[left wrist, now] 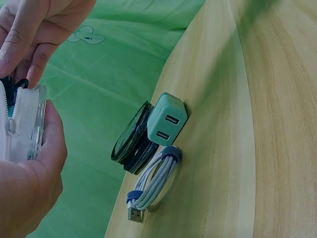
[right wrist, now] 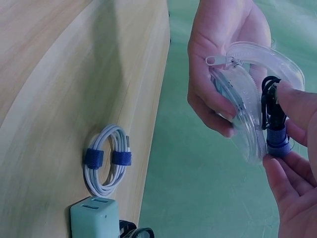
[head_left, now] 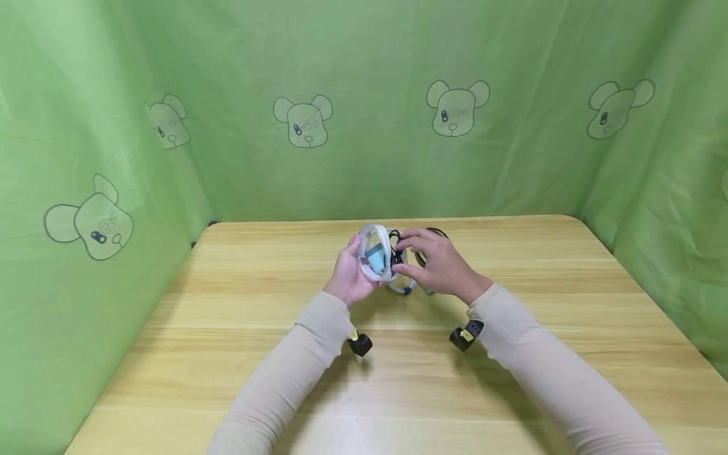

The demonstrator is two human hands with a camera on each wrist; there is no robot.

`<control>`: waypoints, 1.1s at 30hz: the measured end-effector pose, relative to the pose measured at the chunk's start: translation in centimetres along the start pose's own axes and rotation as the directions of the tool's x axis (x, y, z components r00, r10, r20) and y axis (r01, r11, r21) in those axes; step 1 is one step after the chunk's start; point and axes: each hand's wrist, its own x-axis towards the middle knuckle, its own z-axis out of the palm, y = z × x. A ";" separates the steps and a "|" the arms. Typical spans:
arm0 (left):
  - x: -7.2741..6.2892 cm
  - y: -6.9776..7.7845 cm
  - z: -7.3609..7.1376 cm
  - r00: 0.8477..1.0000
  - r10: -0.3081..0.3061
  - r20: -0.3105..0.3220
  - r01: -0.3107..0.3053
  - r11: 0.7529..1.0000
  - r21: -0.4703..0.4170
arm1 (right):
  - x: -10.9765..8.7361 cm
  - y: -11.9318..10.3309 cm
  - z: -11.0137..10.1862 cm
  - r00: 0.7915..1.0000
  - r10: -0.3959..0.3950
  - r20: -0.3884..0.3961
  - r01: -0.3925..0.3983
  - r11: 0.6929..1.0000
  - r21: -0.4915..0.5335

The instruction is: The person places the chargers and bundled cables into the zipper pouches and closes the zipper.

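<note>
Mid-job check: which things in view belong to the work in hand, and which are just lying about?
In the work:
clear zip pouch, held by the left hand
pale blue item inside it
dark cable bundle, held by the right hand

Lying on the table, apparently not in use:
white cable coil
mint two-port charger
dark-rimmed round item

Pouch [right wrist: 233, 91]: clear, white zip [right wrist: 234, 62]. Bundled cable [right wrist: 269, 101]: black, blue strap [right wrist: 278, 143]. Coiled cable [left wrist: 157, 182]: white, blue ties [right wrist: 94, 158]. Charger [left wrist: 166, 116]: mint green. Round case [left wrist: 132, 136]: black, apparently. Tabletop [head_left: 188, 354]: pale wood grain. Curtain [head_left: 370, 174]: green, bear-head print [head_left: 457, 114].
</note>
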 end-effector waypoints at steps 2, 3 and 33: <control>0.0 0.0 0.0 1.000 0.001 0.005 -0.001 1.000 -0.001 | 0.0 0.0 0.0 1.000 -0.006 -0.004 0.006 1.000 -0.008; 0.0 0.1 0.0 1.000 0.000 0.007 0.000 1.000 -0.002 | 0.0 0.1 0.0 1.000 -0.010 -0.006 0.010 1.000 -0.012; 0.2 -0.1 0.4 1.000 0.025 -0.002 -0.025 1.000 -0.012 | 0.4 0.3 0.2 1.000 -0.008 0.007 0.007 0.997 0.070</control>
